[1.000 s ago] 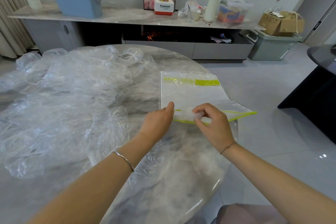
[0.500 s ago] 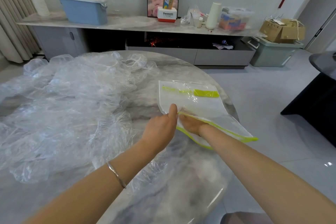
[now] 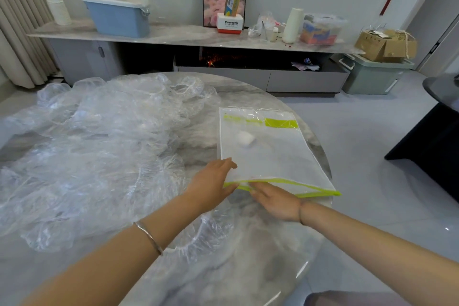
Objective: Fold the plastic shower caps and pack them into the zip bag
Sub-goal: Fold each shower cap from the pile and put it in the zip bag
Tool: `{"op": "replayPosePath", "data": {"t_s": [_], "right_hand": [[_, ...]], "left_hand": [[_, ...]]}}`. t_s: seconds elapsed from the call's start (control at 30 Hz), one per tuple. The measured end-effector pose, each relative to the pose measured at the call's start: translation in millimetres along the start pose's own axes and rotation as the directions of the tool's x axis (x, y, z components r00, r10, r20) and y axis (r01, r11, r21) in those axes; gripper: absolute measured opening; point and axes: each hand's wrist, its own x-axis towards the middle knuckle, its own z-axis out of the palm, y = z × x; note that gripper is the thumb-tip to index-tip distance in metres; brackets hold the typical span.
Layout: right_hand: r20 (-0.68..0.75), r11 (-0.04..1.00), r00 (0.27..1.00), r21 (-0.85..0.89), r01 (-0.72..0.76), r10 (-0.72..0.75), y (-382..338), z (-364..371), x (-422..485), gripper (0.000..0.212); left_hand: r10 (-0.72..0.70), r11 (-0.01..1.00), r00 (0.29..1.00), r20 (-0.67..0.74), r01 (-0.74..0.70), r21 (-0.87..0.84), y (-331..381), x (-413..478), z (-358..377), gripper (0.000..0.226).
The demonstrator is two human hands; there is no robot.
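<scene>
A clear zip bag (image 3: 273, 156) with a lime-green zip strip lies flat on the right part of the round marble table (image 3: 236, 273), its mouth facing me. Inside it, near the far end, sits a small folded white shower cap (image 3: 246, 138). My left hand (image 3: 211, 187) pinches the near-left corner of the bag's mouth, thumb on top of the plastic. My right hand (image 3: 275, 200) is outside the bag with straight fingers, its tips at the green mouth edge. A big heap of loose clear shower caps (image 3: 99, 151) covers the table's left half.
One spread-out cap (image 3: 198, 233) lies under my forearms near the table's front. The table edge runs just right of the bag. A dark table (image 3: 432, 141) stands to the right across the floor, and a long sideboard (image 3: 188, 40) with boxes stands behind.
My right hand has come out of the bag and left the folded cap deep inside. The bag has settled flat. My left hand keeps its hold on the mouth corner.
</scene>
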Motion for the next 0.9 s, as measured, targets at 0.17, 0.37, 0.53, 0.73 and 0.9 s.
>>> {"op": "replayPosePath", "data": {"t_s": [0.17, 0.37, 0.53, 0.73, 0.9], "right_hand": [[-0.048, 0.971, 0.992, -0.217, 0.104, -0.117, -11, 13, -46, 0.034], [0.141, 0.853, 0.916, -0.334, 0.401, -0.376, -20, 52, -24, 0.043], [-0.082, 0.681, 0.786, -0.559, 0.473, -0.613, -25, 56, 0, 0.006], [-0.202, 0.735, 0.851, -0.621, 0.272, -0.486, 1, 31, -2, 0.02], [-0.093, 0.725, 0.859, -0.586, 0.361, -0.503, -2, 46, -13, 0.053]], "left_hand": [[-0.035, 0.997, 0.993, 0.115, 0.027, 0.068, -21, -15, -19, 0.047], [-0.009, 0.999, 0.987, 0.16, 0.003, 0.04, -40, -38, -21, 0.038], [0.071, 0.996, 0.973, 0.219, -0.079, 0.031, -39, -50, -26, 0.049], [0.101, 0.992, 0.926, 0.363, -0.122, 0.035, -29, -70, -27, 0.085], [0.083, 0.978, 0.88, 0.468, -0.162, 0.132, -27, -78, -22, 0.106]]}}
